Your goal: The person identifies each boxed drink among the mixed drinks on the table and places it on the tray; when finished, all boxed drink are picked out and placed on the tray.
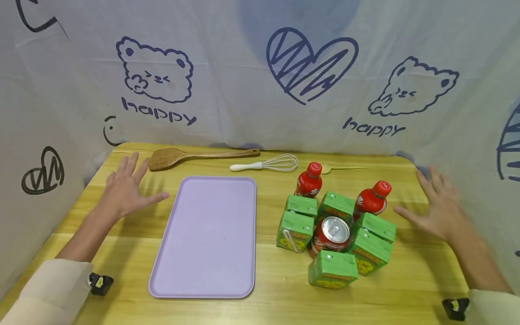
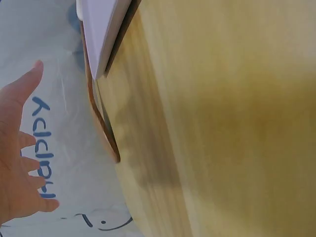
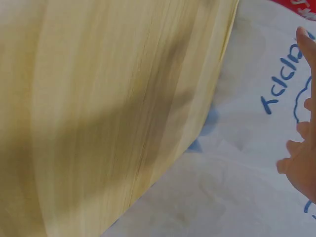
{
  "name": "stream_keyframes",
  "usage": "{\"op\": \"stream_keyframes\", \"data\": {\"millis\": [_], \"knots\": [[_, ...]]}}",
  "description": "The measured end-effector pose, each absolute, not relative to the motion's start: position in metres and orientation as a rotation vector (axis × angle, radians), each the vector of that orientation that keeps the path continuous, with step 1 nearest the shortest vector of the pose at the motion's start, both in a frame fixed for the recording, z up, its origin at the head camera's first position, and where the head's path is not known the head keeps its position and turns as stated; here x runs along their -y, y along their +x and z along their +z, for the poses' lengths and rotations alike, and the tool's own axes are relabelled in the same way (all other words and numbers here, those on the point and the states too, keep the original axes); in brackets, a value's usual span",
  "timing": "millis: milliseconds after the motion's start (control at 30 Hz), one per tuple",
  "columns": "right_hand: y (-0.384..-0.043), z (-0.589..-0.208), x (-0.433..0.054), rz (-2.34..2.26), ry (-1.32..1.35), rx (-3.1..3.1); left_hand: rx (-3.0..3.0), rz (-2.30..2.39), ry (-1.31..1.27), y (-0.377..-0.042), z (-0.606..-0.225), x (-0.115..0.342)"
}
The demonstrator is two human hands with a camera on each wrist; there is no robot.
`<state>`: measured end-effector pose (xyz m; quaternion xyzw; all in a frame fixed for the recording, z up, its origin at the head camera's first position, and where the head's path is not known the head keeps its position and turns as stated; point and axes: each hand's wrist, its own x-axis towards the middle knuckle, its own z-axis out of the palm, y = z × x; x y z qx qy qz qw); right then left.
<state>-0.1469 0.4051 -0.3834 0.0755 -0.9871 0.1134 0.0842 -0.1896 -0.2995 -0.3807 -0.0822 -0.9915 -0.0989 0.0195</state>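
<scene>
My left hand (image 1: 127, 189) hovers over the table left of the lilac tray (image 1: 205, 234), fingers spread and holding nothing. On the far right my right hand (image 1: 436, 207) is likewise spread above the table, to the right of a red bottle (image 1: 370, 201). Several green juice boxes (image 1: 333, 269) stand grouped around a red can (image 1: 333, 232) with a silver top. A second red bottle (image 1: 308, 181) stands at the back of that group. In the left wrist view the left hand (image 2: 19, 158) shows at the left edge; the right wrist view has the right hand (image 3: 302, 148) at its right edge.
Along the back edge lie a wooden spatula (image 1: 203, 155), a whisk (image 1: 268, 163) with a white handle, and a thin pale spoon (image 1: 341, 168) partly behind a bottle. A pale cloth (image 1: 227, 90) with bear and heart drawings hangs behind the wooden table (image 1: 284, 293).
</scene>
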Motion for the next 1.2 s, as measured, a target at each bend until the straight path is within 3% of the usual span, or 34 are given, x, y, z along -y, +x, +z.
{"op": "stream_keyframes", "data": {"millis": [733,1200], "knots": [[-0.094,-0.371,-0.350,0.902,0.237,2.931,3.185,-0.743,-0.391,-0.160,-0.404,0.268],[-0.087,-0.378,-0.344,1.067,0.258,2.994,3.144,-0.915,-0.398,-0.153,-0.418,0.255]]}}
